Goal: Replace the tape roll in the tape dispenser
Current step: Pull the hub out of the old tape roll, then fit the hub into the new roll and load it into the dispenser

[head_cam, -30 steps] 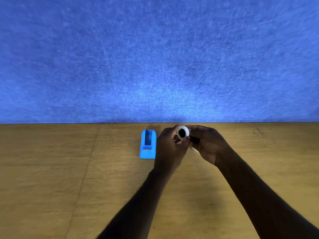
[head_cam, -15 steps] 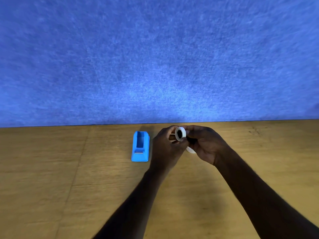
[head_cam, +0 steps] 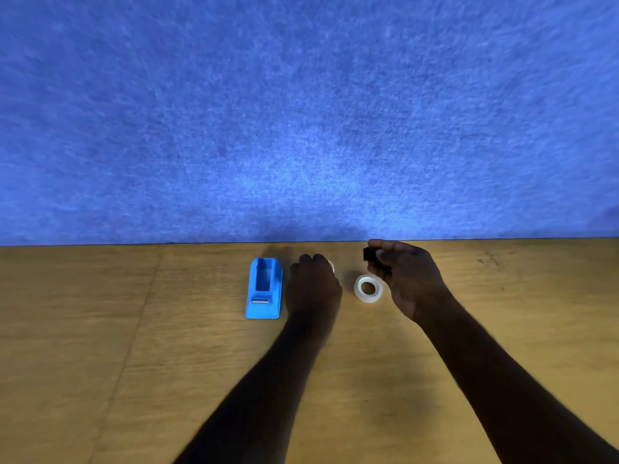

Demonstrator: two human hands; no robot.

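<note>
Right hand point(head_cam: 410, 279) pinches a black core point(head_cam: 369, 254); left hand point(head_cam: 313, 286) covers a white ring point(head_cam: 331, 264), grip unclear. Blue dispenser point(head_cam: 263, 289) empty; one tape roll point(head_cam: 369, 288) on the surface point(head_cam: 100, 346).

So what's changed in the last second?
The hands have parted. The right hand pulled the black core out and holds it; the left hand moved left with the old roll, mostly hidden. The new roll is now uncovered, flat on the table. The dispenser hasn't been touched.
</note>
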